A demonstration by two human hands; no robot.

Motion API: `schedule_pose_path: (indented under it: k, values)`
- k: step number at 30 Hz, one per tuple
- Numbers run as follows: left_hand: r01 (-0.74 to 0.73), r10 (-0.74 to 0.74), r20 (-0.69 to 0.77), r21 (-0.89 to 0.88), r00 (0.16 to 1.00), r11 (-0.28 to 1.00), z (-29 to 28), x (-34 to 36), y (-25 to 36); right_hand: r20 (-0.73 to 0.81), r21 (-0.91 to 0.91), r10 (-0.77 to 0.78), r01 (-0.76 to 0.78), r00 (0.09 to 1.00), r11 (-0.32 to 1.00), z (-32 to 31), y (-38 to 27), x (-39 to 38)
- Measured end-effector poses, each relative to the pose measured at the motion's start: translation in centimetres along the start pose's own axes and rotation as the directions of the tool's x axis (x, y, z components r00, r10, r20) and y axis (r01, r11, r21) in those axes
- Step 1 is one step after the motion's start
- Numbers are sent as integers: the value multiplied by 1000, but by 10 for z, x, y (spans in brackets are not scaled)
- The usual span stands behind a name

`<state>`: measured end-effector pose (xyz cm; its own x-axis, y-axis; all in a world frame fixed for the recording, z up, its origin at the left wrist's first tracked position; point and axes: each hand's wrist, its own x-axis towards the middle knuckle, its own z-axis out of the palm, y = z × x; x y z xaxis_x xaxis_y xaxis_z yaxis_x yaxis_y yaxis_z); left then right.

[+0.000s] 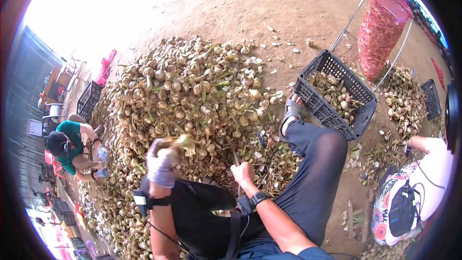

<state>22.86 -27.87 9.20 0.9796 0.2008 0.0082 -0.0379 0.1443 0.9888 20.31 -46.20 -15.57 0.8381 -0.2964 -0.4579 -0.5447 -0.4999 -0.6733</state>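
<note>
My left hand (162, 162), in a pale purple-grey glove and blurred, is closed on a garlic bulb with dry stalk (182, 143) just above my left knee. My bare right hand (243, 174) is closed round a long thin metal tool (234, 154), which points up from my fist toward the pile. Under and beyond both hands lies a big heap of garlic bulbs (183, 82) with dry leaves and loose peel. My sandalled foot (291, 113) rests at the heap's right edge.
A black crate (302, 84) holds garlic beside a red mesh sack (375, 38) on a metal stand. Another crate (430, 98) and pile (403, 110) lie farther right. Co-workers sit at left (67, 147) and right (414, 202). Stacked crates (87, 98) stand behind the left one.
</note>
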Motion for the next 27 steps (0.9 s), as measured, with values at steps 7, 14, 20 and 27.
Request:
schedule_pose_path:
  k: [7, 14, 20, 27]
  values:
    - [-491, 207, -459, -678, 864, 547, -292, -148, 22, 145, 527, 44, -115, 988, 842, -14, -3, 18]
    - [144, -175, -723, -105, 668, 984, -255, -164, -71, 207, 629, 78, -194, 975, 753, -22, 5, 19]
    - [255, -170, -193, 611, 966, 750, -217, -4, -198, 185, 670, 74, -181, 980, 720, -13, -4, 17]
    - [134, -463, -131, 991, 876, -27, -187, 59, -402, 221, 667, 55, -192, 974, 720, -21, 1, 18]
